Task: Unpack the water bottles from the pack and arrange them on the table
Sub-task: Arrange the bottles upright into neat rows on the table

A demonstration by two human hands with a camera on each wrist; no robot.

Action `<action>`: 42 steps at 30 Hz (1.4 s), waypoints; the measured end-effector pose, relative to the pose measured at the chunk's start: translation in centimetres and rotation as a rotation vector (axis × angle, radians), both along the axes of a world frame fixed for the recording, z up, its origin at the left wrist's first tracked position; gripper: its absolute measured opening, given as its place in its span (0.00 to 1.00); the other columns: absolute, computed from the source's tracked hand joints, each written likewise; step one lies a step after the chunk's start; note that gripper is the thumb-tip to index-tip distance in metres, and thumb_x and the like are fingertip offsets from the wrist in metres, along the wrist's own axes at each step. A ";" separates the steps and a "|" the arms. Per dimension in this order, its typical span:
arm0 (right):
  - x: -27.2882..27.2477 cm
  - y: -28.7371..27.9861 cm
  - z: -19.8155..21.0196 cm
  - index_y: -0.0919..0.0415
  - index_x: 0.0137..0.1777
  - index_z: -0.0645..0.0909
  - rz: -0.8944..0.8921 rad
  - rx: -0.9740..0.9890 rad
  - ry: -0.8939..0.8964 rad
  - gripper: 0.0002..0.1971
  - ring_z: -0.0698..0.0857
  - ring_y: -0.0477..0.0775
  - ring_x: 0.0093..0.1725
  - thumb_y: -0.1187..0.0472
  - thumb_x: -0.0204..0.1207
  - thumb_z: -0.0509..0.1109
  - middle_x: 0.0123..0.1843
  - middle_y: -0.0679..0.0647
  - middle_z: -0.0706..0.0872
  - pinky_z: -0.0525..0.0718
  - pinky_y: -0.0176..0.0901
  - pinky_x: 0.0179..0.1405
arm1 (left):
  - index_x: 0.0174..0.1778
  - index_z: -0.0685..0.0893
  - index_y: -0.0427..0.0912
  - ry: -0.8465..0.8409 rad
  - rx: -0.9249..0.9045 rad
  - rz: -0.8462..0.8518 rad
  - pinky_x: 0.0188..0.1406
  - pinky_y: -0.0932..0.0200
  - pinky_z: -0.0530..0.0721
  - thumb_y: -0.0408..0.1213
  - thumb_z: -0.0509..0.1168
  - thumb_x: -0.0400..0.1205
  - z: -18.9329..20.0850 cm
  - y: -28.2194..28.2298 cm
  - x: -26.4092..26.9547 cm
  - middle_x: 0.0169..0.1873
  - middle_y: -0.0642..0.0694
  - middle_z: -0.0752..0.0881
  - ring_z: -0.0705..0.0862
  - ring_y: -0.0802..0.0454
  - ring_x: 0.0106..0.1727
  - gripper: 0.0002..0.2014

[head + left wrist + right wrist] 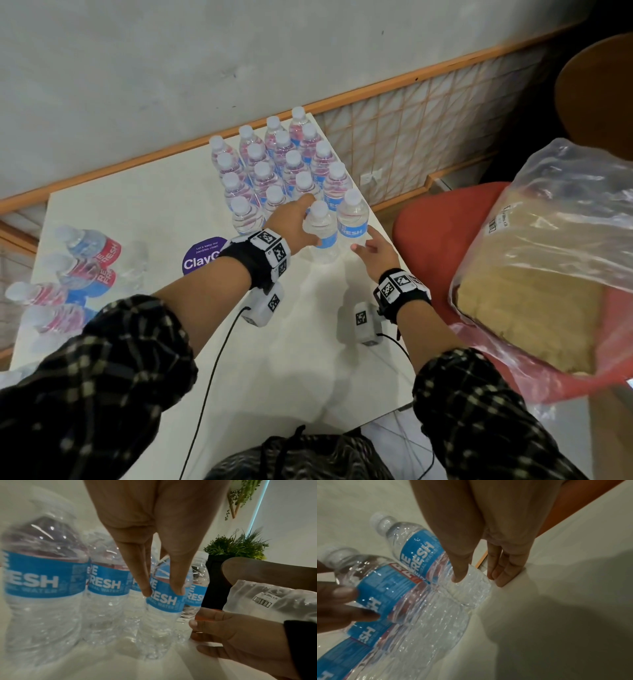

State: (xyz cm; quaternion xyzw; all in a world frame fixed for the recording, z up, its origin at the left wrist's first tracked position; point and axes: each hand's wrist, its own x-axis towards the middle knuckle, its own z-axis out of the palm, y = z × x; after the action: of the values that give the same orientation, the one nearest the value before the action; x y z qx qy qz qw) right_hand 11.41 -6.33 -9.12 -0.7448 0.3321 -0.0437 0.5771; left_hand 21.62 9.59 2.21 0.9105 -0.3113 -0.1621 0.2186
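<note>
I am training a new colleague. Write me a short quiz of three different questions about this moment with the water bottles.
1. True or false: the left hand grips an upright bottle.
2. Multiple choice: where are the bottles not yet stood up? A) on the red chair B) lying at the left side of the table C) on the floor
3. Fill in: the right hand is ____, its fingers straight beside the bottle at the table's right edge.

Key: 1 true; 2 B; 3 open
</note>
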 end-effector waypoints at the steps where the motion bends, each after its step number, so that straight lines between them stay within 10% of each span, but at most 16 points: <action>1: 0.0 0.0 0.0 0.47 0.78 0.67 -0.012 0.005 -0.001 0.30 0.78 0.52 0.69 0.54 0.77 0.71 0.70 0.58 0.79 0.71 0.37 0.63 | 0.65 0.71 0.39 -0.004 -0.014 0.018 0.53 0.49 0.80 0.40 0.78 0.69 -0.2 -0.3 -0.1 0.55 0.39 0.82 0.81 0.40 0.56 0.32; 17: 0.9 -1.1 0.1 0.43 0.77 0.68 -0.001 0.078 0.009 0.30 0.81 0.56 0.63 0.55 0.76 0.72 0.68 0.59 0.79 0.81 0.57 0.65 | 0.72 0.70 0.39 0.105 -0.174 0.172 0.62 0.60 0.71 0.42 0.75 0.74 -3.6 0.0 -1.1 0.68 0.43 0.79 0.77 0.46 0.69 0.33; 34: 0.9 -1.6 0.3 0.44 0.79 0.65 0.104 0.044 0.029 0.29 0.78 0.53 0.60 0.56 0.79 0.69 0.62 0.55 0.75 0.86 0.50 0.48 | 0.74 0.69 0.41 0.197 -0.128 0.254 0.65 0.57 0.71 0.47 0.69 0.79 -6.6 -0.1 -1.8 0.71 0.44 0.77 0.76 0.47 0.72 0.30; 42: 1.1 -1.4 0.4 0.42 0.78 0.67 0.086 0.031 0.060 0.30 0.79 0.53 0.63 0.53 0.76 0.71 0.67 0.57 0.77 0.86 0.58 0.57 | 0.75 0.70 0.40 0.219 -0.093 0.274 0.69 0.53 0.72 0.51 0.66 0.80 -7.1 -0.2 -1.8 0.71 0.42 0.77 0.76 0.45 0.72 0.30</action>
State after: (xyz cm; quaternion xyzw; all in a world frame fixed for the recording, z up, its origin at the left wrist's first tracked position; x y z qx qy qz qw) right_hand 12.50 -7.77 -8.71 -0.7505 0.3175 0.0087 0.5796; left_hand 19.85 9.37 -4.92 0.9102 -0.1657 -0.2146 0.3130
